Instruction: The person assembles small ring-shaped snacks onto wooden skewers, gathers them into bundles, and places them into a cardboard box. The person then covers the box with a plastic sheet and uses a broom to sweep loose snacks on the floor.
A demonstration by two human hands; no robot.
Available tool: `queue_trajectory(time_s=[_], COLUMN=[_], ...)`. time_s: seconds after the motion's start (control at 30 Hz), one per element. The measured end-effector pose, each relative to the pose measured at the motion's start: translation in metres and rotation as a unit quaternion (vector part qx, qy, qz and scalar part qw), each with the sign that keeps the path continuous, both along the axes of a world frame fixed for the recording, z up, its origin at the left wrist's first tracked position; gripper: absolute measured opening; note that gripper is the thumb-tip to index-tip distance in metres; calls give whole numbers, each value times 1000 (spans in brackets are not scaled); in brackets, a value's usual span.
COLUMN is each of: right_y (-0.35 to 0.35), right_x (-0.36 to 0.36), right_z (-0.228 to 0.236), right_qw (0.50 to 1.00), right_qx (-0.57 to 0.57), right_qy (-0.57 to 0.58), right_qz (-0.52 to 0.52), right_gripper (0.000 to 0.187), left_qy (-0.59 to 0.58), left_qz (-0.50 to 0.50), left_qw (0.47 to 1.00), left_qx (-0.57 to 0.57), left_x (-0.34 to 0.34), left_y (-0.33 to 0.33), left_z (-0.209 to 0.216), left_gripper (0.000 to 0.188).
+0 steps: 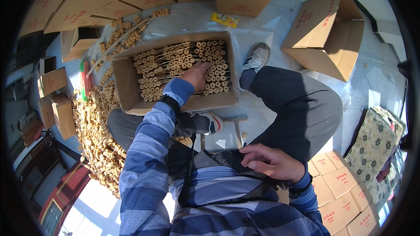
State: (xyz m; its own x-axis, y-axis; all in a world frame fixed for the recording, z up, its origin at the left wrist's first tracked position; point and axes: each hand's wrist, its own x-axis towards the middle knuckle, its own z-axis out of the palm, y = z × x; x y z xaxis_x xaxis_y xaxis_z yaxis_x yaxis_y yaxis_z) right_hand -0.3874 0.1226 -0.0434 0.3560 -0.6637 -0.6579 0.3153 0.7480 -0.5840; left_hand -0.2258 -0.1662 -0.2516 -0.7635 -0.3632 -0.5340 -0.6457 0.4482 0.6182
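Note:
My left hand (196, 76) reaches into an open cardboard box (177, 107) in front of me. Its fingers lie stretched out on skewered ring-shaped snacks (215, 78), with nothing plainly gripped; some fingertips are hard to make out. Tan rings packed in rows fill much of the box, and thin sticks (168, 78) run between the rows. Above my lap, my right hand (272, 162) hangs empty, its fingers loosely bent and apart.
A large heap of skewered snacks (98, 135) covers the floor to the left. Beyond it lie a pole (118, 41) and a red-and-green brush (85, 81). Open cartons (321, 32) stand at far right and far middle, near a yellow packet (225, 19). Closed cartons (341, 181) sit at right.

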Motion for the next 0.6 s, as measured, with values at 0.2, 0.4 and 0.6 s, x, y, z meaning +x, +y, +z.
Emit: queue_trajectory(time_s=[0.2,0.4,0.6], right_y=[-4,0,-2], right_x=[5,11,22], right_z=[0,-1,5], right_qw=[999,995,995], right_qx=[-32,-55,-44], right_qy=[39,78,88], right_qz=[14,18,-6], right_gripper=[41,40,40], left_qy=[-36,-44,93], left_qz=[-66,-46,95], left_qw=[993,992,977], left_qx=[-94,-107,-165], left_x=[-5,-8,48], left_y=[3,10,2], left_z=[9,31,124], left_gripper=[44,51,54])
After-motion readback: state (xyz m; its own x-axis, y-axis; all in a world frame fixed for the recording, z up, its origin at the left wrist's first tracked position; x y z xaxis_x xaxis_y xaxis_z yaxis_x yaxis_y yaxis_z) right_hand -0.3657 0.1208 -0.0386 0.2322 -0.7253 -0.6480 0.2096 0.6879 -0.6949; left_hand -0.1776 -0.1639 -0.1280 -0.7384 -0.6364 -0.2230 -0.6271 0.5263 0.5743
